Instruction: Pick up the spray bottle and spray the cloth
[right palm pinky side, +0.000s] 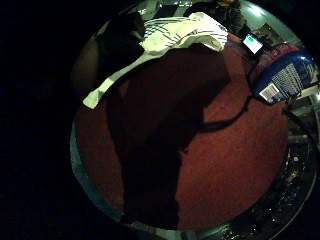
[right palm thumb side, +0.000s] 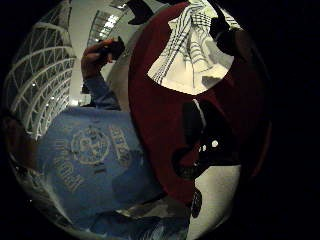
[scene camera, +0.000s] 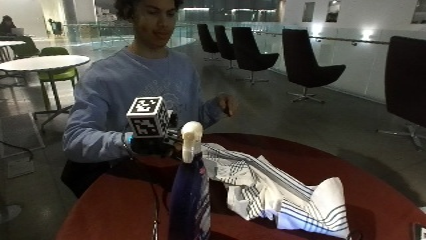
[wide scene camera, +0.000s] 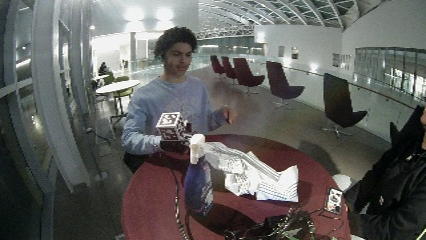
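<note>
A tall blue spray bottle with a white nozzle stands upright on the round red table, on the side away from the person. A white cloth with dark stripes lies crumpled beside it, toward the table's middle. My gloved right hand hovers palm down over the table edge nearest the person, behind the bottle and apart from it, holding nothing. The little finger side palm view looks down on the cloth and the bottle standing further off. The thumb side palm view shows the cloth on the red top.
The person's bare left hand is raised off the table and grips a small dark thing. A phone and a heap of cables lie at the table's far edge. Black chairs stand behind on the floor.
</note>
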